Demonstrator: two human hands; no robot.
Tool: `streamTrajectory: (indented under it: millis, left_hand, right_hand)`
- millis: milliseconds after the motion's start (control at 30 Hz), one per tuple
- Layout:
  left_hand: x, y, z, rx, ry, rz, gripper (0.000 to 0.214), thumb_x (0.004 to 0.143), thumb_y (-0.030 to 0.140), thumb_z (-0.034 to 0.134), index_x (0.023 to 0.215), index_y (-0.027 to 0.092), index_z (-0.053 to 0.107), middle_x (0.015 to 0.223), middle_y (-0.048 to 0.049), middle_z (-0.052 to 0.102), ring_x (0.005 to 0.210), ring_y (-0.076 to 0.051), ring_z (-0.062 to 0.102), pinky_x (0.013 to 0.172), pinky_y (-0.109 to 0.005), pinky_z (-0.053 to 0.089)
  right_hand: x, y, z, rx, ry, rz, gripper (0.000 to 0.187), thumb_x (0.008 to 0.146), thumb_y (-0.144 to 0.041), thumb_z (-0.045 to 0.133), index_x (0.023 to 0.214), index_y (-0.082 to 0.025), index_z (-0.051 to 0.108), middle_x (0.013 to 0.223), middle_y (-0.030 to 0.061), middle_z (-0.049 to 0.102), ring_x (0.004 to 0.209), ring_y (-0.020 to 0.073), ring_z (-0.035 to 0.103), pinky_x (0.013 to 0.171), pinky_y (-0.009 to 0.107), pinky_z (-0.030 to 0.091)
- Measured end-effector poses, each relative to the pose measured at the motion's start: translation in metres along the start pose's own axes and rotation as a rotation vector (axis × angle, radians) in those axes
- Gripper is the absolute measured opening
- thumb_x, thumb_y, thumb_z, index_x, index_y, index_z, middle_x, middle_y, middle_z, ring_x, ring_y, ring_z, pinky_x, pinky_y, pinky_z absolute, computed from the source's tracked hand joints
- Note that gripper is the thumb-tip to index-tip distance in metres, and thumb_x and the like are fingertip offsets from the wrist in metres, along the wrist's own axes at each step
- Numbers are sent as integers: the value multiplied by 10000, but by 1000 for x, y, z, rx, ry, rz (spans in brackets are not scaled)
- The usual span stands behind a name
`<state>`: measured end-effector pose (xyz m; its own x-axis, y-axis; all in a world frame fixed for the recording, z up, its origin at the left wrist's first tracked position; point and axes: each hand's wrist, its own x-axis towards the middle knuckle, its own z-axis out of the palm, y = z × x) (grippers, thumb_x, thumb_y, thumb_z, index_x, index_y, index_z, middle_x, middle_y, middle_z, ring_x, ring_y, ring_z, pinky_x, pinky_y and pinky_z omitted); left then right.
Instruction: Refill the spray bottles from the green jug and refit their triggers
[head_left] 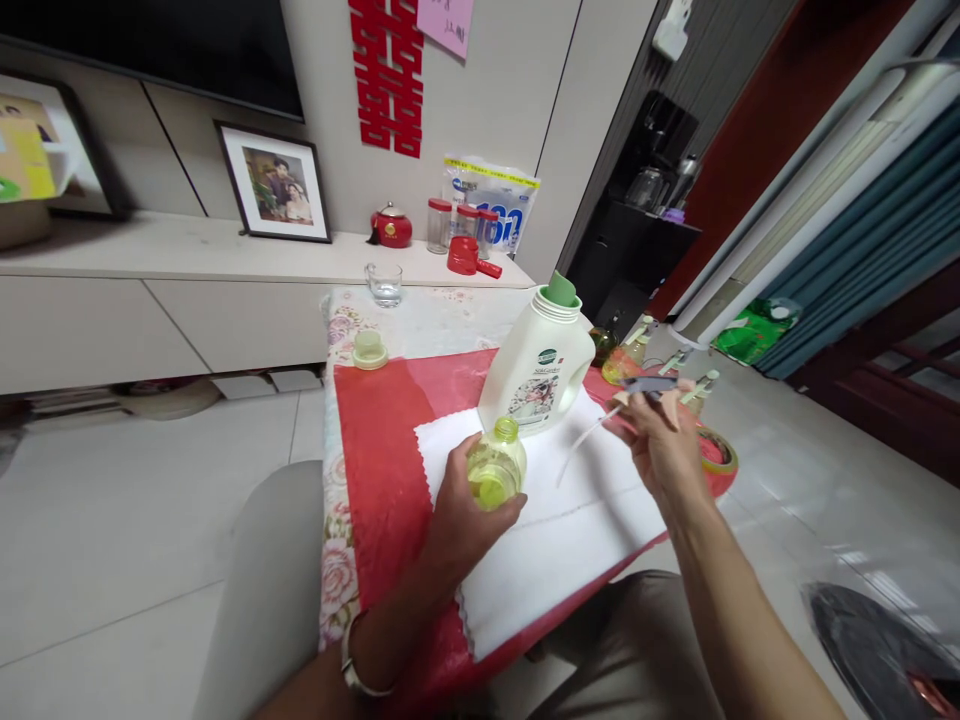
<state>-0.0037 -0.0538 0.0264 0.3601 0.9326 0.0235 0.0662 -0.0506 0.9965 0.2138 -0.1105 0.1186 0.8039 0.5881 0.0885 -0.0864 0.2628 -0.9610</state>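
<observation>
My left hand (459,515) is wrapped round a small clear yellow-green bottle (496,468). Its neck is uncapped, and some yellow liquid shows low inside. My right hand (666,445), raised to the right, grips a spray head (646,385) that is slightly blurred. A thin white dip tube (586,436) slants down from it, apart from the small bottle. Just behind the small bottle a large white detergent jug (534,365) stands upright, uncapped, with a green pouring spout (561,289). A pale green cap (369,350) lies at the table's left side.
White cloth (555,545) and red cloth (382,430) cover part of the flowered tablecloth (339,575). Several spray bottles (628,355) and a roll of tape (718,450) stand at the right. A glass cup (385,285) sits at the back, before the cabinet (187,250).
</observation>
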Motion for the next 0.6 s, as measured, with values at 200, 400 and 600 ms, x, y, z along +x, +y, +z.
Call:
streamTrajectory:
  millis: [200,400,600]
  left_hand:
    - [7,-2,-4,24,157,104,793,636,305,779,1343,192,439,1286,-126,591,1210,-312,602,1022,-478,523]
    - [10,-3,-8,66,270,143,780,647,314,778,1343,198,445,1294,-119,597,1234,-310,592,1046,-479,508]
    - [10,-4,-10,107,256,155,788,658,309,774,1358,205,426,1317,-125,579,1243,-310,583,1053,-492,498]
  right_hand:
    - [-12,58,-3,-5,3,196,419,570,-350,905,828,-161,634,828,36,696,791,177,702,614,255,632]
    - [-16,93,0,-42,58,241,444,602,-410,874,896,-182,630,824,26,712,744,156,683,549,227,607]
    - [-30,101,0,-120,-24,263,469,558,-396,892,897,-171,658,926,53,726,867,193,701,706,286,625]
